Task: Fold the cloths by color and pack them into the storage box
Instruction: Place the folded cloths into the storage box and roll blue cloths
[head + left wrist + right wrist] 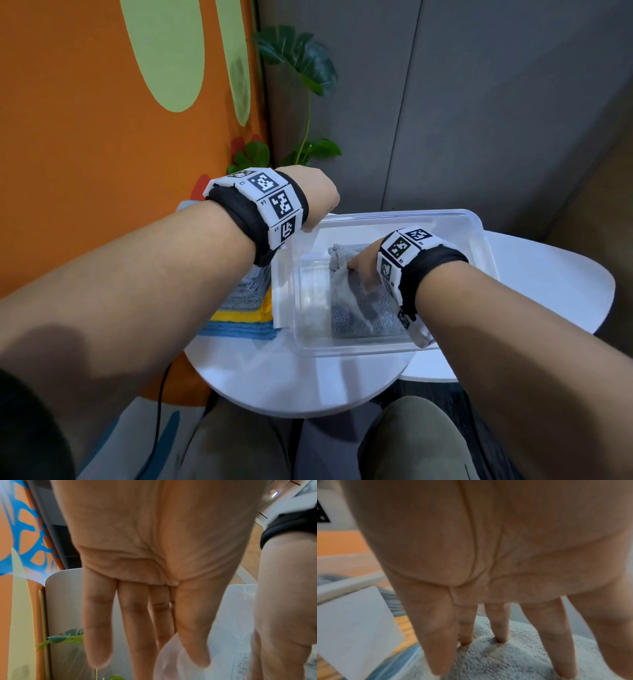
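Head view shows the soft, light grey cloth (356, 301) lying limp on the storage box (479, 233) floor toward its right wall, best taken at a folded edge, under the right hand (363, 267) whose straight fingers (499, 626) press it, while the left hand (315, 195) hovers with fingers relaxed over the box's far-left corner.

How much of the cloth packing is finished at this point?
One grey cloth already lies in the clear storage box. The right hand presses it flat while the left hand steadies the rim. A stack of cloths, grey, yellow and blue, waits beside the box.
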### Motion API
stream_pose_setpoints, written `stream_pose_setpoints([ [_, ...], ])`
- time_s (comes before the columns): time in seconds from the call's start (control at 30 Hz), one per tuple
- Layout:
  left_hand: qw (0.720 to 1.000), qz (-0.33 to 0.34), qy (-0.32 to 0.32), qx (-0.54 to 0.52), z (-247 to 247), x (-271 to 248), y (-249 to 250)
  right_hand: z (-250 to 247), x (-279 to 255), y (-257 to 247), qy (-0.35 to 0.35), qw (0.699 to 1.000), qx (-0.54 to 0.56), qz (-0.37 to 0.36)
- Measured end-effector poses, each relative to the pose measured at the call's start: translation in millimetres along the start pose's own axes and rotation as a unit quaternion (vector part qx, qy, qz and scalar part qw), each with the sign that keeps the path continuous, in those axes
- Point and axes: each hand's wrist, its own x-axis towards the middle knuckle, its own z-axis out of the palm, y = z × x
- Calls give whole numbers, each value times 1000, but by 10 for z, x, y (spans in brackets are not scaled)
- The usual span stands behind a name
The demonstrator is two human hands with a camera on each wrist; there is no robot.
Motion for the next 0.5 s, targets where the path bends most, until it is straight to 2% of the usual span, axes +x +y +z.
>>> stream_pose_setpoints([
  [0.1,1000,0,-1,-6,6,9,-1,-12,212,26,30,998,-62,-3],
  [0.13,1000,-2,-1,-8,5,9,-4,41,525,136,31,996,-84,0],
  [0.23,1000,-3,-5,-9,4,12,-7,-53,474,95,53,997,-61,6],
  [0.27,1000,-3,-4,-9,4,11,-7,-141,143,-57,74,996,-51,-8],
  [0.33,1000,-3,-3,-8,1,9,-5,-119,54,-176,106,992,-61,-22],
  [0.43,1000,-1,-3,-2,-4,1,-1,-81,-15,-274,70,986,-137,-58],
  [0.5,1000,0,0,-2,-10,-6,0,-38,19,-225,59,988,-138,-41],
])
